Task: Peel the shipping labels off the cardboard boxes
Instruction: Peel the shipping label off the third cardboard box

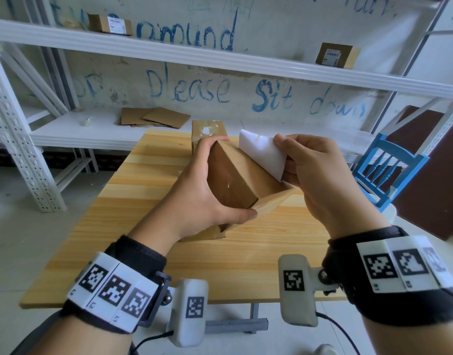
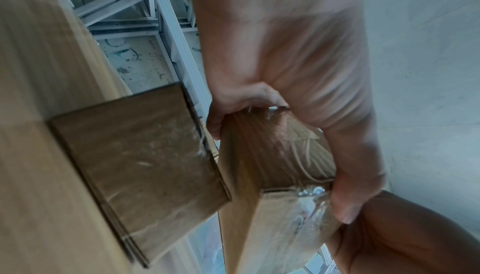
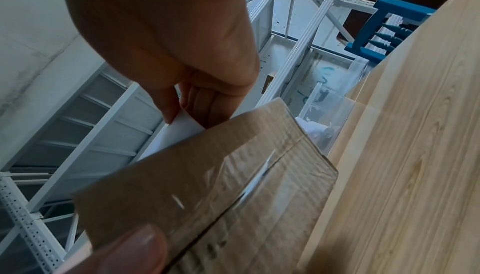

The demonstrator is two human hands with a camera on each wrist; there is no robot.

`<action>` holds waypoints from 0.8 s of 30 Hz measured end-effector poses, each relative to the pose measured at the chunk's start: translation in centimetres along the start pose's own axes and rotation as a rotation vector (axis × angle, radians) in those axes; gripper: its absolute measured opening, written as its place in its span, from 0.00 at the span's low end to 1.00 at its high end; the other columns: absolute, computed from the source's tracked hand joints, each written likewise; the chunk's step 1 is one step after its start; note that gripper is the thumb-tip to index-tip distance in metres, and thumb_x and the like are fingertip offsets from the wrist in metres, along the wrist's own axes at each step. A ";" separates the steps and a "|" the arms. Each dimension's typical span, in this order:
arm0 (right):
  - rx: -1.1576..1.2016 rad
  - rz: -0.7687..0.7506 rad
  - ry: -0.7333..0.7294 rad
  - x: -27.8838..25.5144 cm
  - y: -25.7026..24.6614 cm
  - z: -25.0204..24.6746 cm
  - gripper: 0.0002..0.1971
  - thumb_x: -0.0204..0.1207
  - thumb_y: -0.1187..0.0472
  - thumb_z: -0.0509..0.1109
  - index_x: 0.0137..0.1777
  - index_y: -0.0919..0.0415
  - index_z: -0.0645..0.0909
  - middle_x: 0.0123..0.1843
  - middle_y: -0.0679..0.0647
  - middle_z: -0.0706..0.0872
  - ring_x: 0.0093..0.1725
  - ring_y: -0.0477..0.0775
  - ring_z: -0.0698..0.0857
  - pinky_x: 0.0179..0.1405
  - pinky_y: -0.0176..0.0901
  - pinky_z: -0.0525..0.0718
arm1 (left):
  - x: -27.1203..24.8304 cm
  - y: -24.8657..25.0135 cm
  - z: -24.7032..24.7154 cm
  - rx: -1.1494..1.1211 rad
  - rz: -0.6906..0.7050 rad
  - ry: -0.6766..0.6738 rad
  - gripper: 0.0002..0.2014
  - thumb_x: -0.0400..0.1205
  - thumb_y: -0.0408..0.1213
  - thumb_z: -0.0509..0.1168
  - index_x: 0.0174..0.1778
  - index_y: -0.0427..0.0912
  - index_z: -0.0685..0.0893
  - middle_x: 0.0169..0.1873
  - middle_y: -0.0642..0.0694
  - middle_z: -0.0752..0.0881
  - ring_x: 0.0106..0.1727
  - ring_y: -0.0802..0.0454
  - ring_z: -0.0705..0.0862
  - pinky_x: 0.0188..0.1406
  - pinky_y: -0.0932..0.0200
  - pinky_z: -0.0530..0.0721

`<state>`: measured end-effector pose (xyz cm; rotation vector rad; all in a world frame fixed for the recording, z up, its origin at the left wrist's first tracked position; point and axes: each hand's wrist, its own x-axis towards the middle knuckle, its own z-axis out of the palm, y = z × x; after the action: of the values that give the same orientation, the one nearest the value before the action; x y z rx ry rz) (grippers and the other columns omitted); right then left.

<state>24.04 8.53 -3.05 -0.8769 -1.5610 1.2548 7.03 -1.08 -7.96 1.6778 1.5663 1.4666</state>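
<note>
I hold a brown cardboard box (image 1: 235, 180) tilted above the wooden table (image 1: 133, 226). My left hand (image 1: 194, 190) grips it from the left, fingers over the top corner and thumb on the near edge. My right hand (image 1: 315, 170) pinches a white shipping label (image 1: 261, 152) that stands partly lifted off the box's right face, its blank back towards me. The left wrist view has the left hand (image 2: 285, 63) round the taped box (image 2: 244, 175). In the right wrist view the right hand (image 3: 182, 42) pinches the label (image 3: 176, 132) behind the box (image 3: 207, 186).
A second box (image 1: 207, 131) with white label scraps on top stands at the table's far edge. Flat cardboard (image 1: 153, 117) lies on the lower rack shelf. Two labelled boxes (image 1: 110, 24) (image 1: 336, 55) sit on the upper shelf. A blue chair (image 1: 389, 170) stands at the right.
</note>
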 end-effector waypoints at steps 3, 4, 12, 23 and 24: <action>0.020 0.017 0.005 0.0 0.0 0.0 0.14 0.88 0.58 0.69 0.50 0.70 0.87 0.45 0.67 0.86 0.44 0.62 0.86 0.44 0.53 0.85 | 0.0 0.0 0.0 -0.001 0.000 -0.005 0.57 0.56 0.43 0.91 0.76 0.68 0.64 0.62 0.66 0.76 0.62 0.69 0.79 0.63 0.61 0.83; 0.032 0.026 0.005 0.0 0.0 -0.1 0.13 0.88 0.58 0.69 0.50 0.70 0.87 0.45 0.67 0.86 0.44 0.61 0.86 0.42 0.50 0.85 | 0.0 0.1 -0.1 -0.003 0.000 -0.008 0.57 0.56 0.42 0.91 0.76 0.69 0.64 0.62 0.66 0.76 0.62 0.69 0.79 0.63 0.61 0.83; 0.094 0.064 0.002 0.1 0.0 -0.3 0.16 0.88 0.59 0.69 0.55 0.76 0.86 0.46 0.67 0.87 0.43 0.61 0.87 0.43 0.47 0.87 | 0.0 0.0 -0.1 -0.005 0.005 -0.022 0.57 0.57 0.43 0.91 0.76 0.69 0.64 0.63 0.67 0.75 0.61 0.72 0.78 0.56 0.71 0.81; 0.122 0.074 0.004 0.2 0.0 -0.3 0.13 0.88 0.59 0.69 0.52 0.70 0.87 0.44 0.63 0.89 0.42 0.57 0.89 0.43 0.45 0.90 | 0.0 0.1 -0.2 -0.010 0.010 -0.017 0.57 0.57 0.43 0.91 0.76 0.68 0.64 0.63 0.67 0.75 0.62 0.72 0.78 0.57 0.70 0.81; 0.123 0.075 0.001 0.2 0.0 -0.4 0.12 0.88 0.59 0.69 0.52 0.70 0.87 0.44 0.64 0.89 0.42 0.57 0.90 0.44 0.46 0.90 | 0.0 0.1 -0.2 -0.011 0.008 -0.018 0.57 0.57 0.43 0.91 0.76 0.68 0.64 0.64 0.66 0.75 0.62 0.72 0.78 0.58 0.69 0.81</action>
<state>24.32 8.78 -2.96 -0.8634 -1.4447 1.3882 6.89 -1.18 -7.85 1.6888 1.5413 1.4575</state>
